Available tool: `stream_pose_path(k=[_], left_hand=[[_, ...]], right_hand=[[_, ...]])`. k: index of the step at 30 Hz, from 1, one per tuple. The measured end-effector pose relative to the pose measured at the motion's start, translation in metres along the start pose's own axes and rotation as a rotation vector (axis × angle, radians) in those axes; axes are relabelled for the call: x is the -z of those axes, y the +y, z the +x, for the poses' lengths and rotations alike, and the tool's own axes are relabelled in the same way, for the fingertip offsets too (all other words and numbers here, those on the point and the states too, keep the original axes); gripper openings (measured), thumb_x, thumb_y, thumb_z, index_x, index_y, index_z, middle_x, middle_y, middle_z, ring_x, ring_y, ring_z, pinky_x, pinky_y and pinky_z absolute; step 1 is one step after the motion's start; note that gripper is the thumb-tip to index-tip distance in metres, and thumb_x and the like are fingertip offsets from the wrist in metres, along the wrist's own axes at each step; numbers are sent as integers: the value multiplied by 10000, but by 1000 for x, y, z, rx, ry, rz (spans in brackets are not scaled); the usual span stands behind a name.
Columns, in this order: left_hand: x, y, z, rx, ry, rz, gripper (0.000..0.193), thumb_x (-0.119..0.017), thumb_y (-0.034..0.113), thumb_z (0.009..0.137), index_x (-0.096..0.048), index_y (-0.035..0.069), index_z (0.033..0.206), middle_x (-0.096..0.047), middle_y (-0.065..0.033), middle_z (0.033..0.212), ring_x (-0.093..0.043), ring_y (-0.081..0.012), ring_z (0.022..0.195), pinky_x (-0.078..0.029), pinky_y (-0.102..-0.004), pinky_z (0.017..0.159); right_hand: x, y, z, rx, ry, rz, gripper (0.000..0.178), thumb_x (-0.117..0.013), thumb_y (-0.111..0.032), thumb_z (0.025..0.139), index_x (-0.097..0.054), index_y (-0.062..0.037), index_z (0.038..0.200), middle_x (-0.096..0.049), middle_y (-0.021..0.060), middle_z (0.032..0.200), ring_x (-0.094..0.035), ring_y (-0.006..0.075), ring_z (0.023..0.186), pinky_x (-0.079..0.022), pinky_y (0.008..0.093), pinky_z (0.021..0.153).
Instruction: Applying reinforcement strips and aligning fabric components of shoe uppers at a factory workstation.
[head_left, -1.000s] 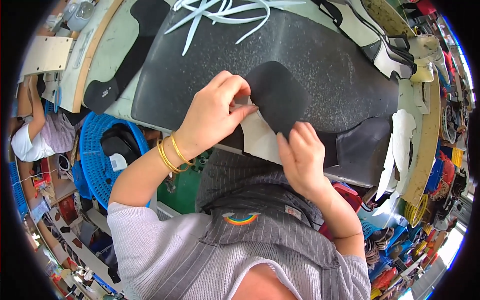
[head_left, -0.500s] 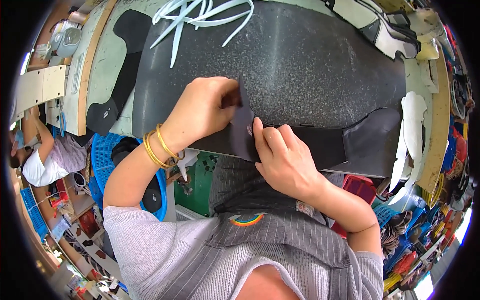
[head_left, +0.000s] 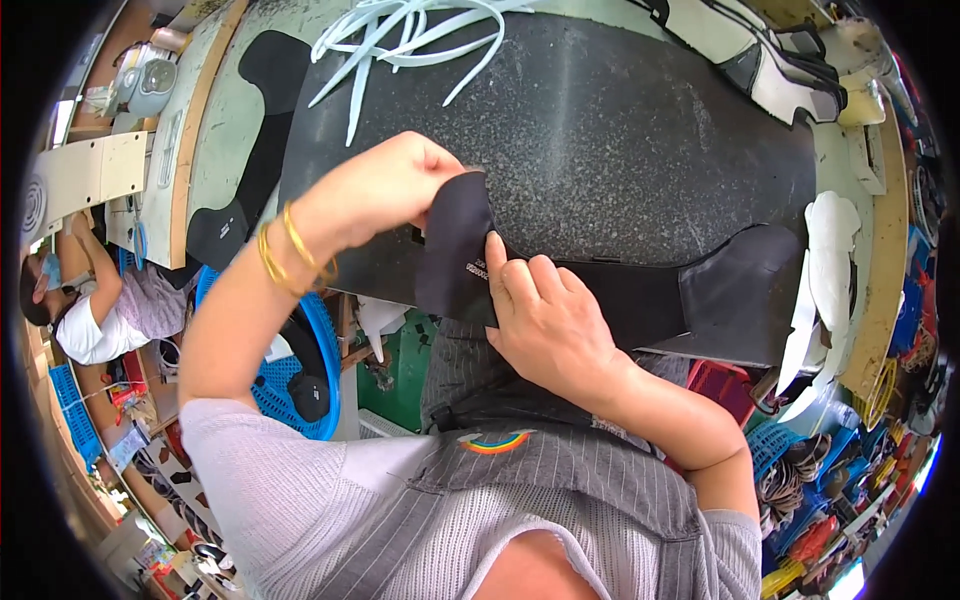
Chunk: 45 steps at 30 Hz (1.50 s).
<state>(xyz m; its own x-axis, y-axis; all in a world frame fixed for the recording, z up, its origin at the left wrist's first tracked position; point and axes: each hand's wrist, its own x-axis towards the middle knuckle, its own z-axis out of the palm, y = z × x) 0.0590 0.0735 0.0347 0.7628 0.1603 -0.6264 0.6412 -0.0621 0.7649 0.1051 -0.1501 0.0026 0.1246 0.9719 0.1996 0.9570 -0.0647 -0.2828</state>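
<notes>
Left fingers (head_left: 442, 162) pinching raised end of black piece (head_left: 450, 235); right fingers (head_left: 520, 282) pressed onto it, clasp unclear. Piece lies on dark mat (head_left: 600, 160), running rightward past right fingers. Below left fingers: blue basket (head_left: 333, 380), dark pieces (head_left: 309, 396) inside. Beyond left fingers: pale straps (head_left: 357, 95). Farther, well right of right fingers: white pieces (head_left: 828, 255) on counter (head_left: 855, 225).

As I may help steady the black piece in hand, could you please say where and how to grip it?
Probably pinch its broad right end, from the right: it lies untouched, while the left hand holds the raised left end.
</notes>
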Motion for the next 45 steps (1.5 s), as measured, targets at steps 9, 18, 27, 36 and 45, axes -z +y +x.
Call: stream_pose_path(k=[9,18,27,36,45], left_hand=[[-15,13,-9,-53,10,258,313,-708,283,859,-666,-26,889,-606,-113,698,-533,-155,638,-445,-318,612],[-23,34,-3,-63,-3,660,239,-724,167,791,-687,-33,917,-678,-129,810,-636,-172,751,-511,-313,722],[-35,16,-3,-429,221,996,178,-708,170,760,-681,12,835,-668,-116,838,-643,-300,831,-519,-395,747],[-16,-2,-5,-478,92,573,134,-714,72,827,-690,16,945,-672,-82,900,-649,-191,843,-501,-282,754],[-18,25,-1,-314,6,769,157,-703,111,819,-673,-1,924,-658,-124,889,-643,-248,819,-506,-331,762]], right_hand=[[-3,1,-4,22,45,-108,679,-710,-353,719,-599,122,1192,-575,75,1038,-501,149,834,-422,263,653],[-7,2,-7,23,101,-122,751,-718,-306,676,-539,125,1264,-466,32,874,-491,149,813,-434,262,644],[-9,3,-5,29,93,-194,752,-704,-311,671,-543,124,1263,-462,28,873,-492,146,813,-424,262,631],[-10,0,-5,-6,80,-165,759,-710,-316,676,-536,119,1273,-447,26,865,-488,141,805,-429,258,636],[-9,0,-4,-19,80,-136,745,-722,-301,671,-548,108,1269,-448,30,862,-482,144,798,-431,259,632]])
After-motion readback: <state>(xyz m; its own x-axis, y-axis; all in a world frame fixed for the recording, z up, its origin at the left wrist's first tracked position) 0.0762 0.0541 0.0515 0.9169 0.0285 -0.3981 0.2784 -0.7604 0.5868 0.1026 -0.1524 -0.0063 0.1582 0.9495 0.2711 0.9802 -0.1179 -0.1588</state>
